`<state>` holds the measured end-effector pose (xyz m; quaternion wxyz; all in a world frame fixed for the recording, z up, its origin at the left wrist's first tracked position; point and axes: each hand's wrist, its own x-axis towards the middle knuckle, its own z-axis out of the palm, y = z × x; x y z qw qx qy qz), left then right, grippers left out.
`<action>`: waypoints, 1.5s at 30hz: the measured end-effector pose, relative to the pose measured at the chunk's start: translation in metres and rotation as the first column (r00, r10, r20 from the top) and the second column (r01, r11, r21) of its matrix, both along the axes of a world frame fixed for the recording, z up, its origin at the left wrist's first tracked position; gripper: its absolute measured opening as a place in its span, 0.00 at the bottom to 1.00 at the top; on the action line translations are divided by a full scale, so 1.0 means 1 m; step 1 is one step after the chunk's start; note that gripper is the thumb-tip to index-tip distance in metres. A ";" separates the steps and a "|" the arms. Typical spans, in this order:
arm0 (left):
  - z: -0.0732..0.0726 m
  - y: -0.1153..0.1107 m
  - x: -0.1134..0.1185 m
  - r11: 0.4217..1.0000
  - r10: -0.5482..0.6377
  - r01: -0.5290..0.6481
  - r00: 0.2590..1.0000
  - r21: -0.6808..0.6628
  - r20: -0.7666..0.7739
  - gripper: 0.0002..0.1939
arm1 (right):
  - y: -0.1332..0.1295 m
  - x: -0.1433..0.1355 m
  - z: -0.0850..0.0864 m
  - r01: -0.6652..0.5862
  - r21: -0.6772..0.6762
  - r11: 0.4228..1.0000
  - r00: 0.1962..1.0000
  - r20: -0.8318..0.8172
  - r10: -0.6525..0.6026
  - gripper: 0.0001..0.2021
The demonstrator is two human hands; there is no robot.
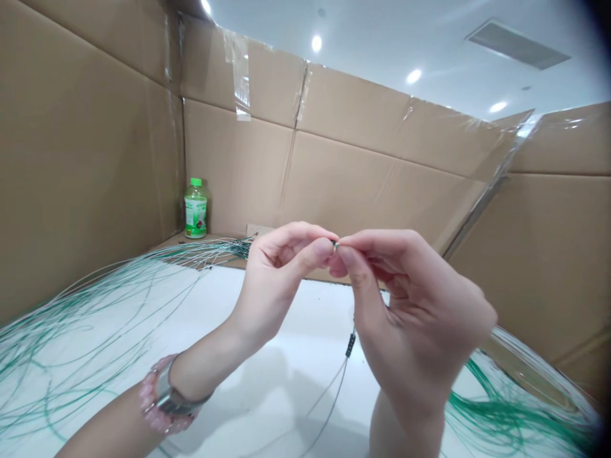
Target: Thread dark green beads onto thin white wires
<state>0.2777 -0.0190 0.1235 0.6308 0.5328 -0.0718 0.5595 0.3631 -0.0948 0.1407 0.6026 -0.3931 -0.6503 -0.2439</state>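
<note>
My left hand [281,273] and my right hand [410,305] meet at the fingertips near the middle of the view, raised above the white table. Between the pinched thumbs and forefingers is a tiny greenish and dark piece [336,245], mostly covered by the fingers; both hands grip it. Beneath my right hand hangs a small black connector [351,345] with thin wires [337,394] running down from it. Its upper wire goes up behind my right hand, where it is hidden.
Many green and white wires [119,305] spread over the left of the white table [229,292]. More green wires [506,407] lie at the lower right. A green-capped bottle [195,210] stands in the back left corner. Cardboard walls [372,140] enclose the table.
</note>
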 end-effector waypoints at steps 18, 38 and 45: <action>0.003 -0.001 -0.007 0.998 -0.029 0.034 0.997 0.061 -0.078 0.04 | 0.003 0.002 0.004 -0.018 0.107 0.994 1.000 0.015 0.017 0.12; 0.000 0.002 0.003 0.943 0.310 -0.309 0.951 0.125 0.008 0.03 | 0.002 0.002 0.006 0.135 0.001 0.991 0.990 0.037 -0.135 0.09; -0.001 0.004 0.003 0.956 0.265 -0.264 0.964 0.132 0.003 0.02 | 0.003 0.004 0.007 0.106 0.006 0.994 0.992 0.062 -0.106 0.09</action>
